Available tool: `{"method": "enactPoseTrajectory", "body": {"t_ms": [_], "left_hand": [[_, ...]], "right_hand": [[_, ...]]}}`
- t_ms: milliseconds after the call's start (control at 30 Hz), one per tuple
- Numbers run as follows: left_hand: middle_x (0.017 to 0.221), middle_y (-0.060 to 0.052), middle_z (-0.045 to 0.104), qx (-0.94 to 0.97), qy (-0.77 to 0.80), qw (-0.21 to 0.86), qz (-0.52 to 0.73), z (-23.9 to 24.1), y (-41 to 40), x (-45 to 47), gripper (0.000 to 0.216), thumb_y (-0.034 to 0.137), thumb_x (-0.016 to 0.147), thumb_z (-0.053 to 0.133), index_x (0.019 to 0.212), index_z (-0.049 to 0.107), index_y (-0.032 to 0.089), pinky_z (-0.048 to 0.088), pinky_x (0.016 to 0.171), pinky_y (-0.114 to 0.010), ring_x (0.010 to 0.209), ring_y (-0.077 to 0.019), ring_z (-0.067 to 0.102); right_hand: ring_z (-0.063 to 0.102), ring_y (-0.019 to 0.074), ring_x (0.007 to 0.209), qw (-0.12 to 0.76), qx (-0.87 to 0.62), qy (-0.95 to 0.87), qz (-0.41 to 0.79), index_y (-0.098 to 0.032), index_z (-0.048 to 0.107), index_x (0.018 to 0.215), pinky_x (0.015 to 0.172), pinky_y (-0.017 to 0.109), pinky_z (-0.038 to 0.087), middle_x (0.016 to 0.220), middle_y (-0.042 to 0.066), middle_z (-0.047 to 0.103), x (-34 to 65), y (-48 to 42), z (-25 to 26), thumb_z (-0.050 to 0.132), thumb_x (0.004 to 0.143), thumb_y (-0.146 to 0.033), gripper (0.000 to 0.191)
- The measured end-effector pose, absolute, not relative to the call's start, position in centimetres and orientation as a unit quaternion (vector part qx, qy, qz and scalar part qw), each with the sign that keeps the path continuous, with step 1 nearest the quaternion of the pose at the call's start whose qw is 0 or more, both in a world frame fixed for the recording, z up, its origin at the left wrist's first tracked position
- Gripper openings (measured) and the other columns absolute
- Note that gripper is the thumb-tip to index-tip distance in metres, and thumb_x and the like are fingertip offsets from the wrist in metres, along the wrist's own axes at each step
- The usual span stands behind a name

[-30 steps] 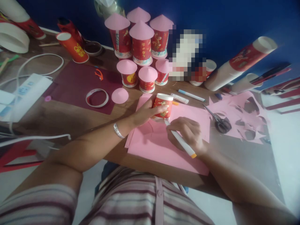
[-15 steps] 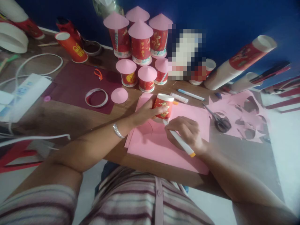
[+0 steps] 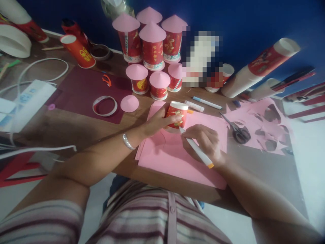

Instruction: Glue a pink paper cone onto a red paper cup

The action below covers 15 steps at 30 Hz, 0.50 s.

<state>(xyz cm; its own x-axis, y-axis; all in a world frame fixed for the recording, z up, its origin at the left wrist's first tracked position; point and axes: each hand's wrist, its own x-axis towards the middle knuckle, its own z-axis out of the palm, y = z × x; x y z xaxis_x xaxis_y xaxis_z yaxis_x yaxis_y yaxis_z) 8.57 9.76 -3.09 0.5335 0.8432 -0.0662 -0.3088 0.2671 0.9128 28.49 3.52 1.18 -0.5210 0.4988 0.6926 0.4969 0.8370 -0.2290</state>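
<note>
My left hand (image 3: pixel 158 121) is closed around a small red paper cup (image 3: pixel 178 113) with gold print and a white rim, the thumb lying across its front. In my right hand (image 3: pixel 204 140) is a white marker (image 3: pixel 196 151) with an orange end. The marker's tip points at the lower edge of the cup; whether it touches, I cannot tell. Both hands are over a stack of pink paper sheets (image 3: pixel 162 162). A capped marker with a white barrel (image 3: pixel 195 106) and a blue-and-white marker (image 3: pixel 207 102) lie just behind the cup.
Red cups with pink cone tops (image 3: pixel 152 49) stand stacked at the back. Scissors (image 3: pixel 240 133) rest beside cut pink scraps (image 3: pixel 271 128) on the right. A tape roll (image 3: pixel 104 105) and pink cone (image 3: pixel 129 103) lie left. A tall paper-cup stack (image 3: pixel 261 66) leans back right.
My right hand has shifted slightly right with the marker, and its tip has moved a little along the cup's lower edge. My left hand and the cup look nearly still.
</note>
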Motion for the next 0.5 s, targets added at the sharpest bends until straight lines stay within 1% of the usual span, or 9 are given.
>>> {"method": "enactPoseTrajectory", "body": {"t_ms": [133, 200, 333, 500], "left_hand": [[0.105, -0.005, 0.068, 0.453, 0.295, 0.745, 0.391, -2.69, 9.66, 8.52, 0.051, 0.041, 0.086, 0.083, 0.123, 0.057, 0.019, 0.060, 0.079, -0.029, 0.094, -0.0167, 0.071], [0.107, -0.005, 0.068, 0.452, 0.293, 0.746, 0.393, -2.55, 9.64, 8.51, 0.050, 0.041, 0.087, 0.083, 0.124, 0.058, 0.019, 0.060, 0.077, -0.028, 0.094, -0.0163, 0.070], [0.102, -0.003, 0.068, 0.462, 0.275, 0.746, 0.394, -2.62, 9.71, 8.52, 0.043, 0.040, 0.089, 0.081, 0.121, 0.059, 0.020, 0.058, 0.073, -0.024, 0.089, -0.0138, 0.070], [0.100, -0.003, 0.068, 0.458, 0.271, 0.749, 0.395, -2.82, 9.76, 8.46, 0.043, 0.041, 0.089, 0.081, 0.120, 0.059, 0.019, 0.060, 0.075, -0.026, 0.089, -0.0145, 0.070]], "right_hand": [[0.063, 0.0140, 0.065, 0.394, -0.292, -0.872, 0.000, -0.022, 0.056, 0.102, 0.058, 0.027, 0.052, 0.077, 0.000, 0.066, 28.50, 3.45, 1.15, 0.063, 0.092, -0.003, 0.023], [0.063, 0.0139, 0.065, 0.394, -0.293, -0.871, -0.002, -0.022, 0.056, 0.102, 0.059, 0.027, 0.052, 0.077, -0.001, 0.066, 28.50, 3.42, 1.11, 0.062, 0.092, -0.003, 0.023], [0.063, 0.0140, 0.065, 0.392, -0.291, -0.873, -0.003, -0.022, 0.056, 0.101, 0.059, 0.027, 0.053, 0.076, -0.001, 0.066, 28.51, 3.39, 1.07, 0.062, 0.092, -0.003, 0.022], [0.063, 0.0143, 0.066, 0.390, -0.286, -0.875, 0.000, -0.022, 0.056, 0.102, 0.059, 0.027, 0.052, 0.078, 0.000, 0.066, 28.53, 3.42, 1.21, 0.063, 0.091, -0.003, 0.023]]}}
